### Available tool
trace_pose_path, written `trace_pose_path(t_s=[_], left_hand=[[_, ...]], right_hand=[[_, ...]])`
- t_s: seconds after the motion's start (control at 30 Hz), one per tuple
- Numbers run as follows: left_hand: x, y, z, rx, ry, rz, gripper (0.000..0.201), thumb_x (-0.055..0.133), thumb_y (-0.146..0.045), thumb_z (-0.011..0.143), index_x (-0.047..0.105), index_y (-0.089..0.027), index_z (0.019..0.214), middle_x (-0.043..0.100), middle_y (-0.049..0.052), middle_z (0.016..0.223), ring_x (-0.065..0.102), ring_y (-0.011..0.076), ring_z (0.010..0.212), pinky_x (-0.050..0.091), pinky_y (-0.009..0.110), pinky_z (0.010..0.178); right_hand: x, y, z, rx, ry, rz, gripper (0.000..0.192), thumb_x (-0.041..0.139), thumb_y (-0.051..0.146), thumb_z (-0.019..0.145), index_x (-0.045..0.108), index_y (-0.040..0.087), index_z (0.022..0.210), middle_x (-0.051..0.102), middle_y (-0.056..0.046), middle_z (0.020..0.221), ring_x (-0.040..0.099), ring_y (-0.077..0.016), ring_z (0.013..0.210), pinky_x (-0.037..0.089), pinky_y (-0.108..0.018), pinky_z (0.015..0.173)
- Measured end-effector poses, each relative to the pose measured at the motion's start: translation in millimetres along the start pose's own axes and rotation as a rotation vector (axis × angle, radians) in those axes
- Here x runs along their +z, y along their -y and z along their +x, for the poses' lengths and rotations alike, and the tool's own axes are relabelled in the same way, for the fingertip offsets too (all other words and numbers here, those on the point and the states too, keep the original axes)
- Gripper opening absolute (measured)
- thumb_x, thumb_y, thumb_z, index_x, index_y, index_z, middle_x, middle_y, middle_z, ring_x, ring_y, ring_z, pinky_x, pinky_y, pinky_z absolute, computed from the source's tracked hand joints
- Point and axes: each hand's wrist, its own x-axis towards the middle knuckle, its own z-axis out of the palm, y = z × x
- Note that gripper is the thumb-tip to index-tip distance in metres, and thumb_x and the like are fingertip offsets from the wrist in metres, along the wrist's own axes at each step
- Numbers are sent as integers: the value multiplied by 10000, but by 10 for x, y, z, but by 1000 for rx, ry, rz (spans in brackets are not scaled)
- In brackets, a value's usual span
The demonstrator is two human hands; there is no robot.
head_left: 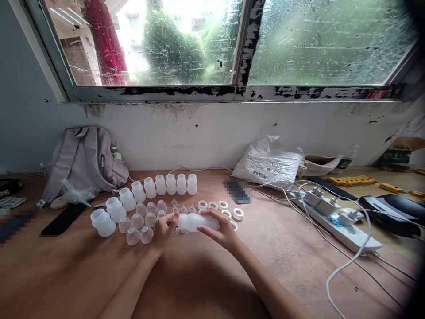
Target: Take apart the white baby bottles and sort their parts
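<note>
My right hand grips the body of a translucent white bottle held sideways above the wooden table. My left hand pinches the bottle's left end. Around it lie clear caps, white rings and small clear teats. A curved row of white bottles stands behind them.
A grey backpack leans on the wall at the left, a black phone in front of it. A white bag lies at the back. A power strip with plugs and white cables is at the right, with yellow parts beyond.
</note>
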Motion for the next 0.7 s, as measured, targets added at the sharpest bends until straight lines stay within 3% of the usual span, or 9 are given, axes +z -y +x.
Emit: trace_pose_path(t_s=[0.17, 0.27, 0.37, 0.5, 0.7], left_hand=[[-38, -9, 5, 32, 98, -194, 245, 524, -406, 740, 504, -163, 758, 454, -46, 560, 403, 67, 467, 302, 175, 418], [-56, -49, 30, 59, 164, -294, 282, 568, -324, 719, 552, -167, 953, 573, 43, 820, 533, 131, 709, 426, 208, 555], [-60, -84, 38, 51, 149, -356, 298, 543, -291, 739, 566, -184, 1016, 566, 78, 1000, 528, 174, 895, 458, 259, 710], [-50, -74, 35, -28, 56, -345, 297, 559, -306, 732, 573, -162, 991, 602, 80, 937, 556, 184, 877, 478, 290, 718], [-50, -39, 63, 10, 51, -350, 400, 566, -332, 731, 521, -169, 1093, 541, 113, 1154, 506, 211, 1051, 436, 324, 859]], right_hand=[[-51, -10, 59, 365, 59, 231, 258, 553, 451, 722, 612, 207, 786, 574, -7, 697, 540, -153, 608, 416, -233, 490], [-35, -56, 78, 489, 42, 311, 290, 537, 482, 716, 591, 201, 759, 531, 3, 638, 497, -126, 511, 352, -202, 376], [-10, -67, 82, 482, 8, 307, 290, 553, 486, 701, 592, 202, 750, 537, -4, 679, 515, -134, 558, 351, -187, 365], [11, -54, 81, 467, 20, 250, 302, 557, 493, 688, 609, 209, 775, 563, -15, 727, 532, -152, 595, 336, -179, 327], [28, -86, 88, 421, -25, 195, 294, 553, 481, 694, 620, 203, 761, 571, -18, 715, 531, -151, 601, 344, -175, 333]])
